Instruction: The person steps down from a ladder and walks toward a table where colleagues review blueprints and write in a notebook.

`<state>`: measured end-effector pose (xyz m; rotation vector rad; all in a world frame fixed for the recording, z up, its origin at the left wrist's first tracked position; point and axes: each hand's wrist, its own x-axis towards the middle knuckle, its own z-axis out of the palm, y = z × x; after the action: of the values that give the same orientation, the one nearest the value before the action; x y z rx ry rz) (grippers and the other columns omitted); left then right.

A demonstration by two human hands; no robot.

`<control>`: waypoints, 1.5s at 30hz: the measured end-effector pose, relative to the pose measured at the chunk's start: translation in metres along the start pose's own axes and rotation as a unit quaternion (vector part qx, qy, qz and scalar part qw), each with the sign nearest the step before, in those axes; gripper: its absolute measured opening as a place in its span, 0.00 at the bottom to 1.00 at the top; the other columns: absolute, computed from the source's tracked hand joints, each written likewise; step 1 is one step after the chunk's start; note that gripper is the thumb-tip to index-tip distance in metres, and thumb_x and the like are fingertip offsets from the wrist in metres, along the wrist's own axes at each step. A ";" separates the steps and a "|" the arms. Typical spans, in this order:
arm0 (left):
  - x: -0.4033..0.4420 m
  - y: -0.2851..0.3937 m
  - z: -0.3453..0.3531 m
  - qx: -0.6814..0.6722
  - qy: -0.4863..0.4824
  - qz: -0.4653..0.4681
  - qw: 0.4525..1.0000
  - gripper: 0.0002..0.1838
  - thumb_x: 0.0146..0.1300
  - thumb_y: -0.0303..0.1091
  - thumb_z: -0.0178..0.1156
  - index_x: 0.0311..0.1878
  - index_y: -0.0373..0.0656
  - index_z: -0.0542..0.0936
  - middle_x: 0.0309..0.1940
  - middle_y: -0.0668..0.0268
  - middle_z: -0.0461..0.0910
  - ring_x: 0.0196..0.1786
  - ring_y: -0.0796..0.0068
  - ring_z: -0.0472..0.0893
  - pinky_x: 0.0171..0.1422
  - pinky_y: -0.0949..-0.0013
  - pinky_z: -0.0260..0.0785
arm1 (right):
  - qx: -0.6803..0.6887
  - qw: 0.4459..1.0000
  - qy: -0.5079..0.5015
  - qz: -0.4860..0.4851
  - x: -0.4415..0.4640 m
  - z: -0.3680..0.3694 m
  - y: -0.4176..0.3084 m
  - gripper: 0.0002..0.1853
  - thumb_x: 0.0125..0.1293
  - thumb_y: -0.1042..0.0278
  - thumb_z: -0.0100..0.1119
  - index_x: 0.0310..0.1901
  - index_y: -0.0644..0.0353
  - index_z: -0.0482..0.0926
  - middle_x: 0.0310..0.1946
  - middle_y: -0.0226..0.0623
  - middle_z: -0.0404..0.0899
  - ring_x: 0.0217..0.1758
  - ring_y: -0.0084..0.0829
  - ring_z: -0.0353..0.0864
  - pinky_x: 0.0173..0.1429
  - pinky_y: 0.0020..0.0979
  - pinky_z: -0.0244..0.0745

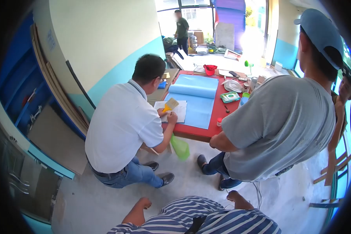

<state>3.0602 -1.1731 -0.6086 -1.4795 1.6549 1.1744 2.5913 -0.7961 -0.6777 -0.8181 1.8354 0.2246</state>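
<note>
At the bottom, my left hand (145, 202) hangs beside my striped shirt with its fingers curled in, and I see nothing in it. On the other side, my right hand (233, 195) is also curled closed, with no object showing. Both hang over the floor, apart from the red table (191, 132). A person in a white shirt bends over the table's left side, holding a yellow-handled paintbrush (171, 104) above an open notebook (181, 112). Beneath the notebook lies a blue sheet (201, 107), partly rolled at its far end.
A person in grey stands at the table's right, near a wipes pack (230, 97) and a small red-capped jar (219, 121). A green bag (180, 148) hangs below the front edge. Cables (258, 193) lie on the floor; wooden boards (52, 84) lean left. Two more people stand farther off.
</note>
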 end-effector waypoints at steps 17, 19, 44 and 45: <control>-0.035 0.015 0.037 -0.069 0.049 -0.022 0.996 0.19 0.49 0.29 0.55 0.47 0.35 0.73 0.32 0.58 0.78 0.31 0.69 0.79 0.29 0.68 0.75 | 0.142 0.987 -0.070 -0.007 0.045 -0.071 -0.004 0.07 0.52 0.67 0.55 0.20 0.57 0.71 0.13 0.33 0.66 0.13 0.27 0.65 0.16 0.33 0.58; -0.042 0.019 0.035 -0.085 0.072 -0.018 0.994 0.23 0.49 0.30 0.55 0.52 0.36 0.70 0.33 0.58 0.78 0.31 0.68 0.79 0.30 0.67 0.74 | 0.106 0.993 -0.043 -0.029 0.045 -0.068 -0.004 0.08 0.52 0.66 0.54 0.20 0.57 0.71 0.12 0.33 0.66 0.14 0.28 0.66 0.17 0.34 0.58; -0.054 0.015 0.068 -0.133 0.089 -0.028 0.987 0.33 0.47 0.31 0.59 0.60 0.41 0.63 0.35 0.56 0.78 0.31 0.67 0.80 0.31 0.65 0.75 | 0.074 0.997 0.007 -0.034 0.049 -0.044 0.011 0.06 0.43 0.67 0.59 0.22 0.59 0.77 0.17 0.36 0.77 0.18 0.32 0.77 0.22 0.32 0.72; -0.058 0.012 0.070 -0.130 0.094 -0.028 0.987 0.33 0.47 0.31 0.60 0.60 0.40 0.63 0.35 0.56 0.78 0.31 0.67 0.80 0.31 0.65 0.75 | 0.082 0.996 0.008 -0.021 0.051 -0.042 0.011 0.06 0.43 0.67 0.59 0.22 0.59 0.77 0.17 0.36 0.77 0.17 0.32 0.76 0.21 0.32 0.72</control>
<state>3.0510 -1.0853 -0.5839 -1.8371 1.6154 1.2908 2.5426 -0.8310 -0.7075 -0.7445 1.8225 0.0399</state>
